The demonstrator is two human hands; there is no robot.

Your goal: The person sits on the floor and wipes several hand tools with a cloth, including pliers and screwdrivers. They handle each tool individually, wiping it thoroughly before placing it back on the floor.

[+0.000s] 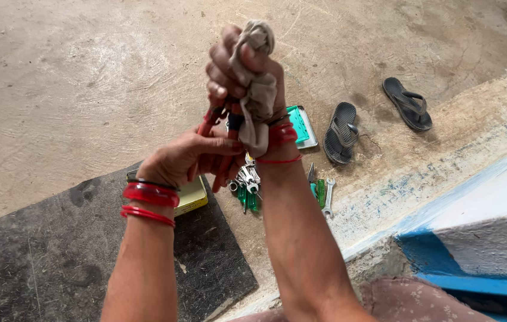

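The right hand (238, 62) clenches a grey rag (257, 89) around red-handled pliers (217, 128), whose handles the left hand (191, 158) grips at seven o'clock. Wrenches (250, 182) lie below at six o'clock.

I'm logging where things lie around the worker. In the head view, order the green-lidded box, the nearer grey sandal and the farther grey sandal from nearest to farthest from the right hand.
From the right hand, which grips a grey cloth:
1. Green-lidded box, on the floor just to its right and below.
2. Nearer grey sandal, further right on the concrete.
3. Farther grey sandal, farthest right, near the step.
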